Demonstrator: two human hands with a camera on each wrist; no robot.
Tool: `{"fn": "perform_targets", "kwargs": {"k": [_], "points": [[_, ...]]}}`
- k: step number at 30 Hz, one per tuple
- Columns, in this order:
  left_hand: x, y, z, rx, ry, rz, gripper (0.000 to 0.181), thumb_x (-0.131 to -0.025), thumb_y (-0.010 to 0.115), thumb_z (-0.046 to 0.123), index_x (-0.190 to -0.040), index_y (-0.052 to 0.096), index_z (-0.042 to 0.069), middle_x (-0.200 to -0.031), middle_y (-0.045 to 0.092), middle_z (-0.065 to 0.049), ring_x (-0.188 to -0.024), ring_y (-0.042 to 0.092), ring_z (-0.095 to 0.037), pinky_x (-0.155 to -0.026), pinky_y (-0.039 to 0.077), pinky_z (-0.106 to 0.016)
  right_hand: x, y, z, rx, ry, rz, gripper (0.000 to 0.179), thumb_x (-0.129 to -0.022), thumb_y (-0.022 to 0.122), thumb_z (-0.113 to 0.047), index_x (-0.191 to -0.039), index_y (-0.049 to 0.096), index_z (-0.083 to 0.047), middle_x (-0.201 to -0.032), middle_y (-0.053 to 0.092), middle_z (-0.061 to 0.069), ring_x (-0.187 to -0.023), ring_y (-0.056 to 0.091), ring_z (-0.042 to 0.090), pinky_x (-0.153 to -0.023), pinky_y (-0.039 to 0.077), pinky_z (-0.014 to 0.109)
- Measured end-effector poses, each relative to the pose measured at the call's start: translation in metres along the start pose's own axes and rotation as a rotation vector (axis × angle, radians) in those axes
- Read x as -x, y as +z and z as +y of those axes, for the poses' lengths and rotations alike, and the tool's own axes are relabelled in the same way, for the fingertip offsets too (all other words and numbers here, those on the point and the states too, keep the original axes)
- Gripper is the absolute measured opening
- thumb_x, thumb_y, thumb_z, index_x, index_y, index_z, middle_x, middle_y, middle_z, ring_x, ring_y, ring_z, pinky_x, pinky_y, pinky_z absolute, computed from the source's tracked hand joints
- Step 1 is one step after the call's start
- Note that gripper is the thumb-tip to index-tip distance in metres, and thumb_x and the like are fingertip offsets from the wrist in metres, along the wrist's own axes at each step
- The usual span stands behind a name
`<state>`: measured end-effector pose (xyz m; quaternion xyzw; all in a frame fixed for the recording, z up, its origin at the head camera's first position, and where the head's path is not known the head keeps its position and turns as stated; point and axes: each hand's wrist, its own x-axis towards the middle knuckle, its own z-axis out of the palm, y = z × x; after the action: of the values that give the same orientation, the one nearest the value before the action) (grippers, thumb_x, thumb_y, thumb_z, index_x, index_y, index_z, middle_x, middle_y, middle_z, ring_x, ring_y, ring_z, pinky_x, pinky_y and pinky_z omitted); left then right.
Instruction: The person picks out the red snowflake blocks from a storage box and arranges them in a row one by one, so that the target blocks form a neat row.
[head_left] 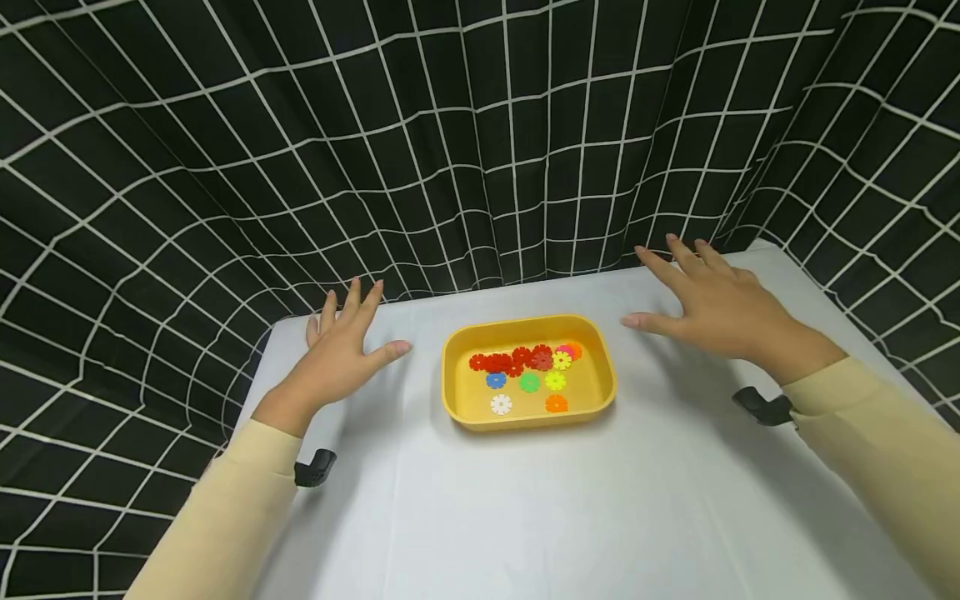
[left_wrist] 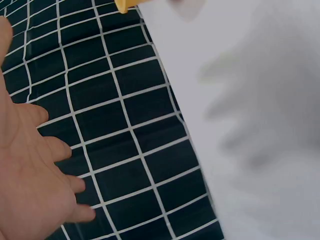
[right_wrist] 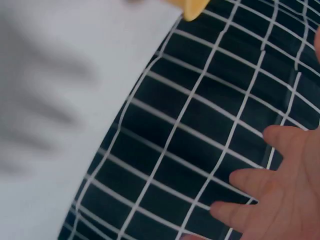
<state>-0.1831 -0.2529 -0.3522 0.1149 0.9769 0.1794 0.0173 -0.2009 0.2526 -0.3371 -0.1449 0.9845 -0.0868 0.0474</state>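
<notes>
A yellow plastic tray (head_left: pixel 465 408) sits on the white table, between my two hands. In it lie several flat, notched plastic discs: a cluster of red discs (head_left: pixel 498 363), a blue disc (head_left: pixel 496 380), a green disc (head_left: pixel 529 382), a white disc (head_left: pixel 501 404), plus yellow, orange and pink ones. My left hand (head_left: pixel 335 360) hovers left of the tray with fingers spread, holding nothing. To the tray's right, my right hand (head_left: pixel 716 312) is held up the same way, its thumb pointing toward the rim. Both palms show in the wrist views, with a tray corner (left_wrist: pixel 125 5) at the top edge.
White cloth covers the table (head_left: pixel 480 517). A black curtain with a white grid (head_left: pixel 517 150) hangs behind and along both sides, close to the table's far edge. Black wrist devices (head_left: pixel 316 468) protrude from both beige sleeves.
</notes>
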Motion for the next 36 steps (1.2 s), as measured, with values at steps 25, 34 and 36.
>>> {"fn": "perform_targets", "kwargs": {"k": [25,34,36], "points": [[0.015,0.094,0.002,1.256,-0.033,0.108,0.075,-0.115,0.033,0.061,-0.173,0.029,0.013,-0.171,0.037,-0.020,-0.149,0.042,-0.052,-0.114,0.041,-0.071,-0.020,0.012,-0.069,-0.734,-0.306,0.151,0.075,-0.106,0.073,-0.027,-0.170,0.036,-0.012,-0.169,0.041,0.010,-0.143,0.049,0.038,-0.113,0.044,0.069],[0.023,0.125,0.018,1.331,-0.018,0.105,0.061,-0.119,0.033,0.041,-0.172,0.030,0.010,-0.171,0.037,-0.020,-0.147,0.049,-0.043,-0.108,0.055,-0.052,-0.032,0.025,-0.091,-0.813,-0.340,0.104,0.075,-0.105,0.074,-0.032,-0.169,0.038,-0.015,-0.162,0.048,0.009,-0.140,0.052,0.037,-0.113,0.046,0.064],[0.024,0.128,0.019,1.340,-0.010,0.115,0.060,-0.119,0.037,0.035,-0.171,0.030,0.006,-0.171,0.037,-0.021,-0.147,0.049,-0.043,-0.105,0.058,-0.046,-0.034,0.029,-0.097,-0.829,-0.344,0.089,0.077,-0.104,0.074,-0.035,-0.169,0.038,-0.015,-0.161,0.049,0.011,-0.141,0.052,0.037,-0.114,0.046,0.063]]}}
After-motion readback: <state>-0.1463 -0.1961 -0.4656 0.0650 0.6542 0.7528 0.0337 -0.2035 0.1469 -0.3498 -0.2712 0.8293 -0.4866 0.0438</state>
